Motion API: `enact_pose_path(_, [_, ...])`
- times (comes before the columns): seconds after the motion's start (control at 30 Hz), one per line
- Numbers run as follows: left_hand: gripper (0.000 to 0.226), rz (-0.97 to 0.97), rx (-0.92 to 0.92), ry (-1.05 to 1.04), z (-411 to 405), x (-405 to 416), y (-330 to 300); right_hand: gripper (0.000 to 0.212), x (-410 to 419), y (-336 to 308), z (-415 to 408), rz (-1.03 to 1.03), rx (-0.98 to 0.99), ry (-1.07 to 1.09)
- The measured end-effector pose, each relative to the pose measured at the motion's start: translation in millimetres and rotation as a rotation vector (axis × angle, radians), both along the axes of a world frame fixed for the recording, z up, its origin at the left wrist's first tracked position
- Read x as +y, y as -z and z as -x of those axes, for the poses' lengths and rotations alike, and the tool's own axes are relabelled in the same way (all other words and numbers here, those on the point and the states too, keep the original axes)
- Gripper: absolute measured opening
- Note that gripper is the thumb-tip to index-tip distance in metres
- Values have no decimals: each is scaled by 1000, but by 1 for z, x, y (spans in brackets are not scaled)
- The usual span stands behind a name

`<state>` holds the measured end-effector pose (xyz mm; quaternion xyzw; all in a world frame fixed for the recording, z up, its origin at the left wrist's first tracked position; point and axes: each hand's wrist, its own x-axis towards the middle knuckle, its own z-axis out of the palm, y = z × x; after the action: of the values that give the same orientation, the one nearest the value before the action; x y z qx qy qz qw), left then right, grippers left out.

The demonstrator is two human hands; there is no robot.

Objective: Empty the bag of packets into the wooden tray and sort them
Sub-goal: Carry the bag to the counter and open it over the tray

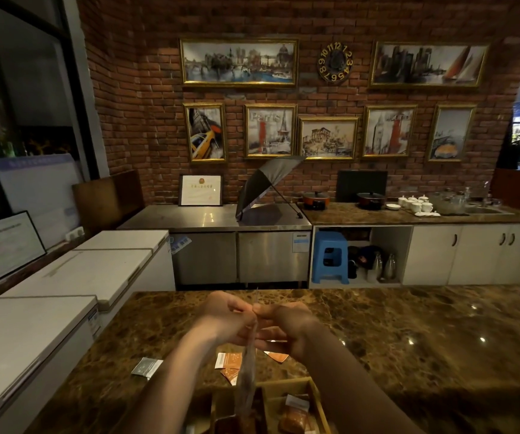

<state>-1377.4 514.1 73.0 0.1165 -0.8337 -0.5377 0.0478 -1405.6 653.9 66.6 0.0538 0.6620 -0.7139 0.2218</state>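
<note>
Both hands meet above the brown marble counter and pinch the top edge of a clear plastic bag point(247, 368). My left hand point(224, 317) grips it from the left, my right hand point(283, 324) from the right. The bag hangs straight down, its lower end over the wooden tray point(316, 399) at the bottom edge of the view. A brown packet point(293, 415) lies in a right compartment of the tray. Orange packets point(229, 361) lie loose on the counter beyond the tray, another orange packet point(277, 356) shows under my right hand, and a grey packet point(147, 367) lies to the left.
The marble counter point(409, 339) stretches wide to the right. White chest freezers point(64, 283) stand along the left. Across the aisle are a steel cabinet with an open umbrella point(265, 186), a blue stool point(329, 261), pots and white cups point(415, 205) on a back counter.
</note>
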Motion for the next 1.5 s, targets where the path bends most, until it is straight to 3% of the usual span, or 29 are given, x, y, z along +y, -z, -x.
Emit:
enact_pose_path(0.2, [8,-50,-11,1,-4,-2,2,15,3,4,1,-18,37,-26])
enact_pose_path(0.4, [13,-39,-29,-61,-3,-3,3,17,-2,1,-2,-234,193,-75])
enact_pose_path(0.63, [16,113,-14,-87,2,-5,0,6,-7,-12,-2,-281,157,-139])
enact_pose_path(0.8, [19,201,-22,-102,5,-6,-5,27,-8,-13,-3,-339,217,-149])
enact_pose_path(1.03, [25,332,-35,-83,12,-6,-4,22,-10,-12,-4,-435,273,-167])
enact_pose_path(1.13, [19,391,-39,-105,13,-11,2,18,-7,-9,-1,-475,275,-171])
enact_pose_path(1.2, [15,541,-25,-190,12,-28,7,13,2,-8,3,-520,278,-191])
enact_pose_path(1.37, [12,608,-1,-204,7,-52,9,6,16,-4,7,-565,254,-252])
enact_pose_path(1.5, [19,639,19,-167,7,-52,3,14,16,-2,10,-555,254,-224])
